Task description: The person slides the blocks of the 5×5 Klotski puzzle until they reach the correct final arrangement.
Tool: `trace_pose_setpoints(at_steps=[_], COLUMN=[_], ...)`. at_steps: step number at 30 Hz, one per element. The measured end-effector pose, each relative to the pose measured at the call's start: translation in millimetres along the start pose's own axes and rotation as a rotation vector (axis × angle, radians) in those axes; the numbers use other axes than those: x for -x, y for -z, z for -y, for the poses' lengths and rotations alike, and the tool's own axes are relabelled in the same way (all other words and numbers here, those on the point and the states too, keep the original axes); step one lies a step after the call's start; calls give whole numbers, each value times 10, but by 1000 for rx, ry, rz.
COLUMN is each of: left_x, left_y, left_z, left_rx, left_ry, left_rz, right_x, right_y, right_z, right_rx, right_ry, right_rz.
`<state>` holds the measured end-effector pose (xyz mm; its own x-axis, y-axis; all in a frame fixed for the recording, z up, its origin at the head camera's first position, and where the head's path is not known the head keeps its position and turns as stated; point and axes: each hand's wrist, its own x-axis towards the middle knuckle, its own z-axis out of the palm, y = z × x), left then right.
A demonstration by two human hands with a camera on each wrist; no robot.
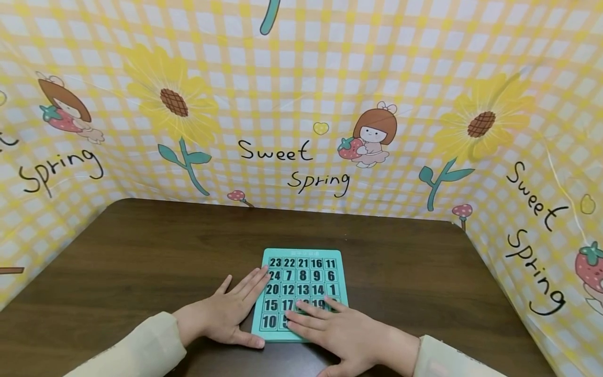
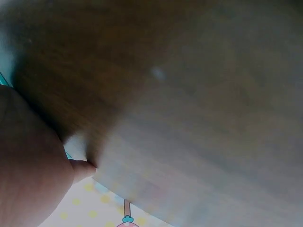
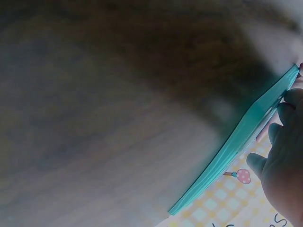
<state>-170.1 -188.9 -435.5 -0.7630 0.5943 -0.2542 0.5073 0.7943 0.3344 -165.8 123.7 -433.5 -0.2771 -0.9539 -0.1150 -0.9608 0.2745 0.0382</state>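
Lower centre of frame, a turquoise rectangular number-tile board (image 1: 303, 289): left hand (image 1: 231, 310) at its left edge, right hand (image 1: 346, 331) over its lower right, fingers (image 1: 307, 319) straight, released!

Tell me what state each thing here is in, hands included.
Number puzzle: lying on the table, numbers out of order, some hidden
Left hand: outstretched, touching the puzzle's left edge
Right hand: spread over the puzzle's lower right part
Cloth: hanging behind the table
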Motion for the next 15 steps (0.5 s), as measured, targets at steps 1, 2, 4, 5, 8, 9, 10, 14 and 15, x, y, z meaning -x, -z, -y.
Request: trace_pose_setpoints(at_steps=[1, 2, 4, 5, 8, 9, 10, 14, 15], left_x=[-2, -4, -11, -16, -23, -23, -20, -2, 0], left_y=[0, -2, -2, -3, 2, 6, 11, 41, 49], left_z=[-4, -7, -14, -15, -17, -18, -17, -11, -6], left_rx=[0, -3, -4, -5, -5, 0, 4, 27, 25], left_ry=[2, 7, 12, 15, 20, 18, 15, -12, -21], left_rz=[0, 3, 5, 5, 7, 7, 6, -5, -11], right_x=[7, 18, 51, 73, 153, 180, 205, 264, 265], right_y=[-1, -2, -5, -7, -21, -27, -32, -28, -23], right_z=[0, -1, -6, -9, -21, -26, -30, -32, -29], right_rx=[-4, -13, -33, -46, -64, -61, -52, -19, -15], right_ry=[-1, -3, -9, -14, -31, -36, -40, -43, -40], right_rz=[1, 1, 2, 3, 3, 1, -2, -24, -30])
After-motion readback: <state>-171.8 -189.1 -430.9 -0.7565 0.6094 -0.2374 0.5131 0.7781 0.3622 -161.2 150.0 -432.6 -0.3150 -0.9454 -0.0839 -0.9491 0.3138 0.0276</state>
